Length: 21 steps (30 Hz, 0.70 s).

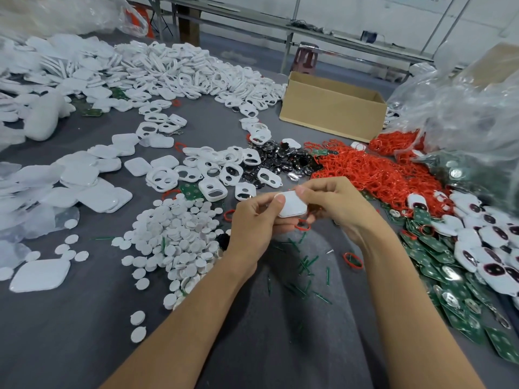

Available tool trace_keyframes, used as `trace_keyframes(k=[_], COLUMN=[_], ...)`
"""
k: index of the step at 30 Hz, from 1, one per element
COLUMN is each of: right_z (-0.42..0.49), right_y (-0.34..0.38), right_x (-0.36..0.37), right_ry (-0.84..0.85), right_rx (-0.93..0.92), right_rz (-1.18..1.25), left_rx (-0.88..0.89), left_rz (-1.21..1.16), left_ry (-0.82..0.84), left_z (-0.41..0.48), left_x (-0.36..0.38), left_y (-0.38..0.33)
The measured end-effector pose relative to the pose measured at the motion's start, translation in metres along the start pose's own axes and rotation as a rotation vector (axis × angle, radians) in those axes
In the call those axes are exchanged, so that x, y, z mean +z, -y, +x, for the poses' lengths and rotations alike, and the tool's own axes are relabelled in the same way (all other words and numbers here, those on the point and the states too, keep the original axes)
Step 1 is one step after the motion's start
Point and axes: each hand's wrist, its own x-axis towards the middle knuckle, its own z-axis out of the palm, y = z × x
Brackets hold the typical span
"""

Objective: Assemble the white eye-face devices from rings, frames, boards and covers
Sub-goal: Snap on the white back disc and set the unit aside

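Observation:
Both hands hold one white device at the middle of the view, its smooth back cover facing up. My left hand grips its left edge with the thumb on top. My right hand pinches its right and top edge. A red ring shows just under the device. White two-hole frames lie scattered beyond the hands. Red rings form a heap to the right. Green boards spread at right, beside finished eye-face devices. White back covers lie at left.
White round discs are heaped left of my left arm. Dark shiny eye pieces sit beyond the frames. An open cardboard box stands at the back. Clear plastic bags bulge at right. Green slivers and a loose red ring lie on the grey cloth.

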Motion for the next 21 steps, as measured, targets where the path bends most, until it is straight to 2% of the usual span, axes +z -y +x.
trace_keyframes(k=[9, 17, 19, 21], right_z=[0.002, 0.005, 0.004, 0.003], right_y=[-0.003, -0.006, -0.005, -0.004], right_x=[0.009, 0.023, 0.029, 0.030], right_ry=[-0.080, -0.207, -0.170, -0.060], right_rx=[0.033, -0.051, -0.080, -0.060], right_rz=[0.045, -0.026, -0.015, -0.076], left_rx=[0.053, 0.142, 0.148, 0.133], left_rz=[0.070, 0.149, 0.130, 0.091], left_ry=[-0.146, -0.253, -0.289, -0.285], left_z=[0.004, 0.007, 0.008, 0.007], left_x=[0.003, 0.000, -0.002, -0.003], left_y=[0.007, 0.012, 0.012, 0.012])
